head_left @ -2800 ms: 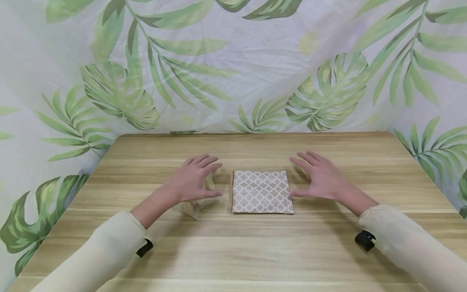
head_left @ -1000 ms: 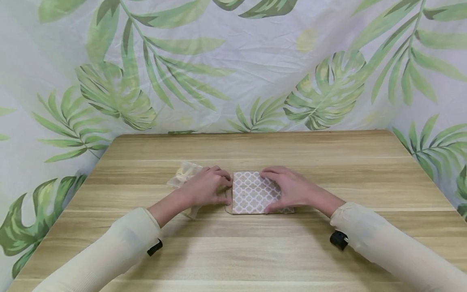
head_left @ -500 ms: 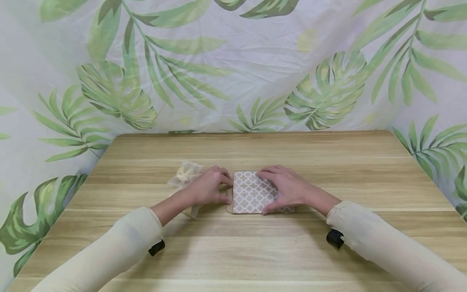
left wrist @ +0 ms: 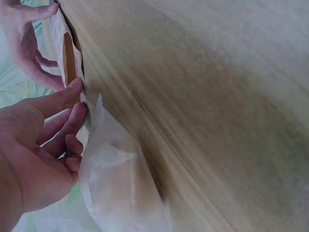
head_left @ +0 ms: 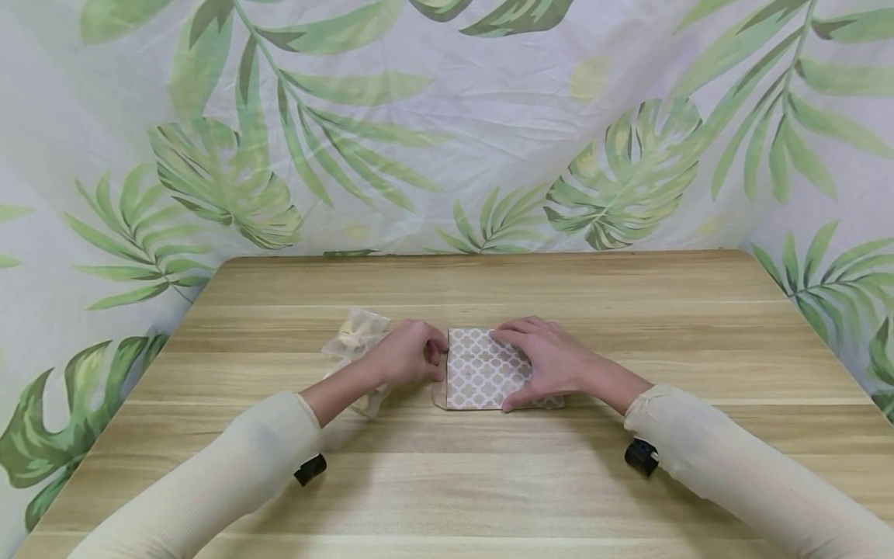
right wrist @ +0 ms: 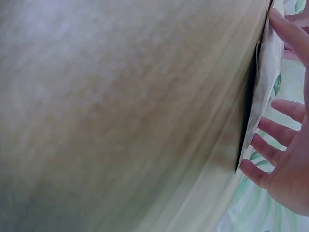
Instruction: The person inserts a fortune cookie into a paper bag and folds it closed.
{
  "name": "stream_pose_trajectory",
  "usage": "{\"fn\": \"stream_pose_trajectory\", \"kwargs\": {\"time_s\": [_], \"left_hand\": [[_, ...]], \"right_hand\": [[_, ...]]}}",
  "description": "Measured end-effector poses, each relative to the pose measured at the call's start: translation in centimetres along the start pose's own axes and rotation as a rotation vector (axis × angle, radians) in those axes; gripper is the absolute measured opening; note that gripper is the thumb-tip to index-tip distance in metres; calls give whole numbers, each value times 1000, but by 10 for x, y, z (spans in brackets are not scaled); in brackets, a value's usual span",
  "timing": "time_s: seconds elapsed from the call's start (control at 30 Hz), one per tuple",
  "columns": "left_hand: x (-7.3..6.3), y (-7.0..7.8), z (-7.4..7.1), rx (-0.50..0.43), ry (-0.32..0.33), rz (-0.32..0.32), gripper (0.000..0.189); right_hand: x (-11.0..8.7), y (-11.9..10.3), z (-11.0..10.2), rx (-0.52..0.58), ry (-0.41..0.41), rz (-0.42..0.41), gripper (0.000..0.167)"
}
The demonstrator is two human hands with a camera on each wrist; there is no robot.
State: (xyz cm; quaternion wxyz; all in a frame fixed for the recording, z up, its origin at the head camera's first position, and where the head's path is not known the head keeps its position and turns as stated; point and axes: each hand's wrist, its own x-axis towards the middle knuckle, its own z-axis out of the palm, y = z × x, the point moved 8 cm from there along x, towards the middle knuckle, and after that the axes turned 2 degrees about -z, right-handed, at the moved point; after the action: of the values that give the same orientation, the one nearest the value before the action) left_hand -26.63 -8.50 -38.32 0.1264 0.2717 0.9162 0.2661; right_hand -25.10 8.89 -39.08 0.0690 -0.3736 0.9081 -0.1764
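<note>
A flat paper bag [head_left: 482, 369] with a white quatrefoil pattern lies mid-table, its end flap toward the left. In the left wrist view, the mouth of the bag [left wrist: 70, 55] gapes and shows brown inside. My left hand [head_left: 412, 353] pinches the flap at that end between thumb and fingers. Across the bag's right half, my right hand [head_left: 555, 361] grips it, thumb at the near edge and fingers at the far edge. A translucent packet [head_left: 355, 330] with pale contents lies left of the bag, partly hidden by my left hand and wrist.
The wooden table [head_left: 482, 481] reaches back to a leaf-printed cloth [head_left: 489, 140]. More translucent wrapping [head_left: 366, 404] shows below my left wrist. A black wrist device [head_left: 310, 470] hangs under the left sleeve, another black device [head_left: 641, 456] under the right.
Both hands have come inward from beside the bag and taken hold of it. Over the last half second, my left hand has shifted slightly along the flap; the right hand stays nearly still.
</note>
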Motion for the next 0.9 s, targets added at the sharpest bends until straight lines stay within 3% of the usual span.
{"fn": "stream_pose_trajectory", "kwargs": {"time_s": [0.23,0.37,0.67,0.9], "left_hand": [[3,0,0,-62,-11,-22,28],[4,0,0,-101,-17,-24,21],[6,-8,1,-233,8,-178,6],[9,-7,1,-232,37,-212,6]], "right_hand": [[0,1,0,-4,2,-3,108],[0,1,1,-7,1,-5,108],[-1,0,0,-3,7,-16,105],[-1,1,0,-2,-3,-11,105]]}}
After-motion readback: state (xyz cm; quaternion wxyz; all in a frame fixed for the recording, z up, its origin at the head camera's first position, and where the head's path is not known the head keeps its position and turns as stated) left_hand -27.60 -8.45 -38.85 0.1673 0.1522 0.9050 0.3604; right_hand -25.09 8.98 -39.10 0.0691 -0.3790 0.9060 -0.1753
